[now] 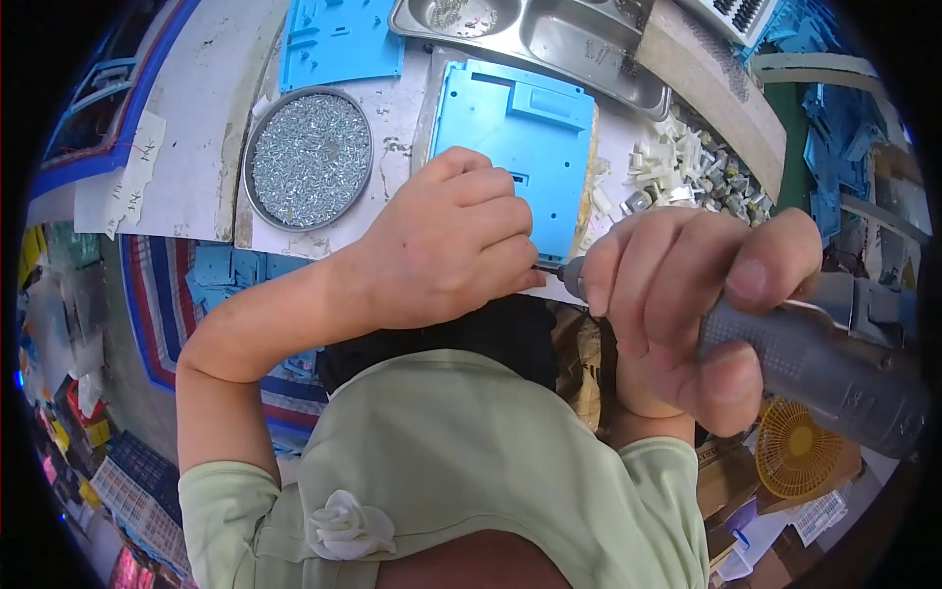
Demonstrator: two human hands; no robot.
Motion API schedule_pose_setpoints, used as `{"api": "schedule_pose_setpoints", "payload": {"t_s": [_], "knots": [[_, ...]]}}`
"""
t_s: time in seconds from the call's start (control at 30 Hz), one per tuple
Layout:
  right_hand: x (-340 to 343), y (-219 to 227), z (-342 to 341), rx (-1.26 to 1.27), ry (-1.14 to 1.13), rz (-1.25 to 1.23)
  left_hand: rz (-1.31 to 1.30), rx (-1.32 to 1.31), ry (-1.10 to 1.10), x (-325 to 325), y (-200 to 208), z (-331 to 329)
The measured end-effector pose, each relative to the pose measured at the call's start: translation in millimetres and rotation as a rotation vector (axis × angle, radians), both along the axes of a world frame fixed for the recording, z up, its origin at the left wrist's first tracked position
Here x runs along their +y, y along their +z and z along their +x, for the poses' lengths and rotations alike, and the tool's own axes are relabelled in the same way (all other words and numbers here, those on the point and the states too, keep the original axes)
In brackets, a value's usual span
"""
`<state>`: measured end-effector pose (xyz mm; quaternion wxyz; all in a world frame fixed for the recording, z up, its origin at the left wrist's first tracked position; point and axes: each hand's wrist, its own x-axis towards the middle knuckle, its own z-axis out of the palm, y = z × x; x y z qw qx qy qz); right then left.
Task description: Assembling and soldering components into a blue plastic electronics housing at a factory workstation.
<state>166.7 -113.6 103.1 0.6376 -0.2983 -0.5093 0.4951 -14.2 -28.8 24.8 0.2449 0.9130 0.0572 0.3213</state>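
bright blue panel (530, 152); left of the panel, silvery screws (312, 162); right of it, dark grey screwdriver (824, 373), whitish pieces (662, 167); below-left of it, red-white-blue striped sheet (162, 304)

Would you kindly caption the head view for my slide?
Left hand at a blue panel, right hand gripping a dark handheld tool, near a dish of metal pieces.

Counted two bare hands: one left hand (461, 236), one right hand (677, 285). Tallied one dark power screwdriver (824, 378), one round dish (248, 162), one compartmented metal tray (559, 37), one round yellow grille (797, 447) and one white fabric flower (341, 528). Noted two blue panels (473, 108) on the tabletop (392, 110), plus further overlapping blue pieces (826, 137) past counting. Found small metal pieces (309, 155) and white plastic pieces (672, 162), each heaped too thickly to number.
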Motion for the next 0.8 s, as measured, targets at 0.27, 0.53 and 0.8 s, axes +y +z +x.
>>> {"api": "schedule_pose_setpoints", "payload": {"t_s": [0.27, 0.53, 0.8], "knots": [[-27.6, -28.7, 19.0, 0.007, -0.127, -0.004, -0.127, 0.068, 0.287, 19.8, -3.5, -6.9], [-30.2, -47.4, 11.4, -0.006, -0.146, -0.002, -0.117, 0.097, 0.18, 16.2, -12.1, -3.7], [-17.0, -44.0, 14.9, -0.17, -0.072, 0.066, -0.167, 0.096, 0.16, 8.4, -24.7, -8.4]]}}
